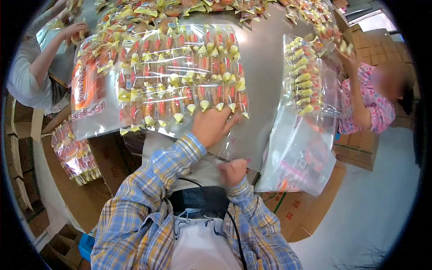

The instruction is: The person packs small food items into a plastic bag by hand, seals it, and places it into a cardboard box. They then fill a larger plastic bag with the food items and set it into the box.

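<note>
A large clear plastic bag (pixel 153 123) lies on the metal table, filled with rows of small wrapped brown snacks (pixel 175 105) with yellow ends and red labels. My left hand (pixel 212 126) rests on the near right edge of these rows, its fingers stretched out to the right. Closer to my body, my right hand (pixel 234 172) is closed in a pinch. Thin clear film runs up to it from the bag, and its fingertips are partly hidden and slightly blurred.
Loose wrapped snacks (pixel 216 6) cover the table's far side. A printed bag (pixel 85 85) lies at left, near a co-worker (pixel 33 81). On the right, another co-worker (pixel 366 96) handles a part-filled bag (pixel 306 90). Cardboard boxes (pixel 292 216) stand below the table edge.
</note>
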Action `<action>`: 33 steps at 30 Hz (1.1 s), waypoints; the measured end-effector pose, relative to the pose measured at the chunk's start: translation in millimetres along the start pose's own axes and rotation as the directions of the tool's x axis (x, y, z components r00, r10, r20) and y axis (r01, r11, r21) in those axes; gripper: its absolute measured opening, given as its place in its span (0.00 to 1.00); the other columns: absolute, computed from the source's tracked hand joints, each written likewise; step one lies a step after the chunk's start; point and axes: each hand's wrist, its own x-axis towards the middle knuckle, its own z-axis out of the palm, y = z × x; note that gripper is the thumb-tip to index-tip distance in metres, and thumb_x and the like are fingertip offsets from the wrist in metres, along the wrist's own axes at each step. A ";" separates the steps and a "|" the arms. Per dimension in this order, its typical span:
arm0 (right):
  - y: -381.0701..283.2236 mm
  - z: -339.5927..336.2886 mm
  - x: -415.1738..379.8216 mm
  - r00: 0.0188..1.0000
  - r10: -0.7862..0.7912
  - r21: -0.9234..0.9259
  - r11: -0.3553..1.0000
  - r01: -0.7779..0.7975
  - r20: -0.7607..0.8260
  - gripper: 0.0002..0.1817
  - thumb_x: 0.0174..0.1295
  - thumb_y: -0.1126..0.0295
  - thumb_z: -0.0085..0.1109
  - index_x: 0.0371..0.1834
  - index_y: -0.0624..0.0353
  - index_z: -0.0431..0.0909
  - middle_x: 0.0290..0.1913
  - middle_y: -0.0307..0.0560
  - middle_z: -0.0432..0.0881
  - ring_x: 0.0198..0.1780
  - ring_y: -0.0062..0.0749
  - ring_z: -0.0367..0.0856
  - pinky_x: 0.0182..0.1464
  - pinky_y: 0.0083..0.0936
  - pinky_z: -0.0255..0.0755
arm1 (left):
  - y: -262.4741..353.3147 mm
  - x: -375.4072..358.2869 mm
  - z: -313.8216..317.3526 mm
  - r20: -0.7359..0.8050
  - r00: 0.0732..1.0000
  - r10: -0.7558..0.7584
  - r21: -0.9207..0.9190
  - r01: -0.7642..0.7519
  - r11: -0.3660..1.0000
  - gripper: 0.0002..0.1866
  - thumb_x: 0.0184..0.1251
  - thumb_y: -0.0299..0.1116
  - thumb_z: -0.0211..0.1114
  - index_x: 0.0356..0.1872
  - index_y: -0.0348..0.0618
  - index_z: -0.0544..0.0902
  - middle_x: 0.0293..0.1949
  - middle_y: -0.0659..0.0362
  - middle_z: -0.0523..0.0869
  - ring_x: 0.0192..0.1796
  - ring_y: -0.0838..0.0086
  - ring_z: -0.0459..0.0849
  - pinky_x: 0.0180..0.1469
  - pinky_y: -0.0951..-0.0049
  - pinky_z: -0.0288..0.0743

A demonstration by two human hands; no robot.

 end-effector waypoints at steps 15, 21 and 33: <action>30.4 -57.3 -295.0 0.342 0.939 -0.026 0.343 -0.939 0.038 0.08 0.70 0.70 0.66 0.45 0.63 0.83 0.36 0.42 0.84 0.39 0.26 0.81 0.49 0.26 0.77 | 9.7 -44.5 -19.7 0.257 0.955 0.146 -0.171 -0.104 0.980 0.29 0.69 0.40 0.68 0.69 0.42 0.75 0.59 0.44 0.82 0.55 0.47 0.85 0.57 0.53 0.80; 27.6 -91.2 -331.4 -0.074 0.996 -0.161 -0.081 -0.984 -0.050 0.07 0.68 0.70 0.67 0.43 0.62 0.84 0.35 0.44 0.85 0.37 0.30 0.82 0.45 0.28 0.77 | -16.9 -121.2 -71.2 0.087 0.947 0.309 -0.029 -0.308 0.951 0.24 0.66 0.37 0.71 0.62 0.46 0.82 0.60 0.52 0.82 0.61 0.58 0.82 0.62 0.57 0.74; 13.3 -58.4 -159.0 0.415 0.901 0.050 0.412 -0.910 0.127 0.06 0.65 0.70 0.70 0.41 0.61 0.87 0.34 0.47 0.87 0.32 0.37 0.83 0.37 0.31 0.77 | -60.1 -196.6 -92.7 -0.428 0.904 0.023 -0.061 -0.054 0.997 0.20 0.53 0.21 0.79 0.48 0.37 0.85 0.40 0.52 0.84 0.45 0.54 0.83 0.49 0.60 0.78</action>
